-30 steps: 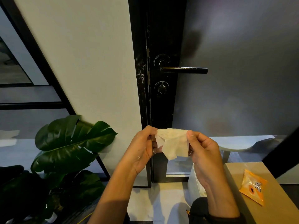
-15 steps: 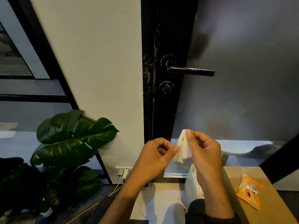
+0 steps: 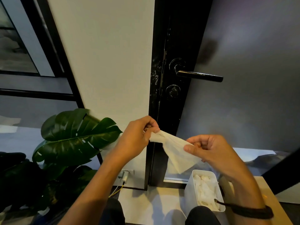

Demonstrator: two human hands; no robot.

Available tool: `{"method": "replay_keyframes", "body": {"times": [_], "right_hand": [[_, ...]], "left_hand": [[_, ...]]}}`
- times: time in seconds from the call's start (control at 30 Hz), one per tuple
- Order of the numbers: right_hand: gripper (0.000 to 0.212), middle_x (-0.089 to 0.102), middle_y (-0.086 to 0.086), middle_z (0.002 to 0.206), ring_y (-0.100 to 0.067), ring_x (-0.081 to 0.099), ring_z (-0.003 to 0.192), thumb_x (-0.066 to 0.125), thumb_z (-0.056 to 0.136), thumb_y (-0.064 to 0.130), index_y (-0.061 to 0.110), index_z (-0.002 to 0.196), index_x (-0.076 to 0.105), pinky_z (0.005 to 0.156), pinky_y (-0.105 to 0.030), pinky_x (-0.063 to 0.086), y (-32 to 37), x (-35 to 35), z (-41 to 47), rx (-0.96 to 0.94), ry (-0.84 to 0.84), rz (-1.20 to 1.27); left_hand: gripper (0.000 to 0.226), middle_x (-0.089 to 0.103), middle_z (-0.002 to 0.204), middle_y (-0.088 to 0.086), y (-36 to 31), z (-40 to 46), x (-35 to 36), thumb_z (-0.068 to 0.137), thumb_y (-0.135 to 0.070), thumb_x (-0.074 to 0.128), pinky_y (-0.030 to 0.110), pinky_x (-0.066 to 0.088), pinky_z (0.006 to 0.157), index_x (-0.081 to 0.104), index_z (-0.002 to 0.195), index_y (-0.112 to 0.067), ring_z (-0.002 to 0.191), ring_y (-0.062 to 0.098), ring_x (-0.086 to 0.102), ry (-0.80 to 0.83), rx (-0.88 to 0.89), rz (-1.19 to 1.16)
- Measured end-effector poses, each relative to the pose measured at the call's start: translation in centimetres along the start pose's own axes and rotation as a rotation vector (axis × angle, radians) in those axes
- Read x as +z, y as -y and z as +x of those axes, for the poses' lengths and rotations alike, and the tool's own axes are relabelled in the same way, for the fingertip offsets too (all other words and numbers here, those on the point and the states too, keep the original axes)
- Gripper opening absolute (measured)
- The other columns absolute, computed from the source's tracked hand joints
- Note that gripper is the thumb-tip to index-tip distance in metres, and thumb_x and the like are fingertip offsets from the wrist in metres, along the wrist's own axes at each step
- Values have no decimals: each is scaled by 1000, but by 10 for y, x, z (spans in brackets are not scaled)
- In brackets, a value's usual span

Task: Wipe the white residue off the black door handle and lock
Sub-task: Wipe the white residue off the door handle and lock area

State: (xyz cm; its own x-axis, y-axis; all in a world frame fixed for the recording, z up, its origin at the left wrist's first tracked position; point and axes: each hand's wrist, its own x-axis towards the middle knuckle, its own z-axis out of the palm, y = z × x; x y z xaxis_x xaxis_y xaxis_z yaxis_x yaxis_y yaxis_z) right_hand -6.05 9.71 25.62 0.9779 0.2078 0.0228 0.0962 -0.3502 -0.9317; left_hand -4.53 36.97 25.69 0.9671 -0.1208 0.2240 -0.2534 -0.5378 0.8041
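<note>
With the left hand (image 3: 138,137) and right hand (image 3: 209,150) both pinching the wipe (image 3: 175,151), fold it into a firm pad before touching the handle (image 3: 198,75).

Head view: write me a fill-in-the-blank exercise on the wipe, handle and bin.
1. The wipe is held by ____ hands.
2. The handle sits ____ the round lock.
3. The white bin below the right hand holds used ____.

Missing words: both; above; wipes
</note>
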Motion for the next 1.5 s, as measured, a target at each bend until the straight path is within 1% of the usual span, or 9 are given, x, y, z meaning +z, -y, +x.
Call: {"method": "replay_keyframes", "body": {"times": [0.23,0.4,0.63,0.77,0.97,1.1,1.33,1.43,1.5], "right_hand": [[40,76,5,98,-23,73,100,68,79,55,25,105,75,86,-36,64,-9,-11,10,-8,12,-21],[37,77,3,102,-19,73,100,65,88,47,21,113,73,81,-28,61,-5,10,20,-1,-79,188],[16,79,4,88,-7,74,80,64,102,29,19,107,75,66,-15,56,8,39,34,3,-150,202],[16,80,0,86,-12,74,78,69,98,35,23,102,78,68,-25,60,15,37,39,-1,-172,132],[42,81,-1,99,-22,77,95,86,73,40,23,110,78,83,-37,64,30,14,44,-8,60,80],[60,79,-9,114,-28,76,108,91,66,19,16,124,74,93,-41,61,32,-14,47,67,248,144],[47,77,-13,110,-28,74,100,81,76,26,6,118,74,77,-36,63,-4,-4,52,195,-75,772],[72,73,-17,128,-37,72,115,93,71,32,13,135,66,92,-49,62,-18,24,45,281,3,849],[70,74,-18,125,-36,74,112,87,75,13,14,140,61,87,-45,64,-20,29,41,284,47,827]], "left_hand": [[13,71,91,-16,15,9,-12,106,-20,66,16,52,78,75,105,-29,86,3,65,22,45,-104],[13,72,101,-12,30,9,-5,107,-23,65,28,54,88,73,112,-33,93,7,64,118,1,108],[42,48,144,-10,10,-13,59,98,-29,74,28,45,110,60,138,-30,130,10,49,-147,211,198],[43,55,136,-12,2,-16,78,94,-37,73,16,44,106,61,134,-26,128,7,54,-235,246,-20],[18,78,101,-7,10,-3,84,100,-18,76,26,64,87,73,118,-18,98,12,76,-79,-40,-433],[8,81,99,2,14,3,70,102,-15,72,34,65,88,78,108,-14,96,19,78,-98,-125,-541],[14,79,108,10,3,14,42,106,-7,61,28,63,77,72,114,-8,96,19,76,-17,-373,-1019],[12,76,108,14,-1,18,43,106,-11,63,36,63,77,69,116,-10,96,25,74,-48,-478,-1124],[14,75,113,16,4,19,42,104,-16,68,42,62,78,68,117,-13,100,30,74,-98,-511,-1042]]}}
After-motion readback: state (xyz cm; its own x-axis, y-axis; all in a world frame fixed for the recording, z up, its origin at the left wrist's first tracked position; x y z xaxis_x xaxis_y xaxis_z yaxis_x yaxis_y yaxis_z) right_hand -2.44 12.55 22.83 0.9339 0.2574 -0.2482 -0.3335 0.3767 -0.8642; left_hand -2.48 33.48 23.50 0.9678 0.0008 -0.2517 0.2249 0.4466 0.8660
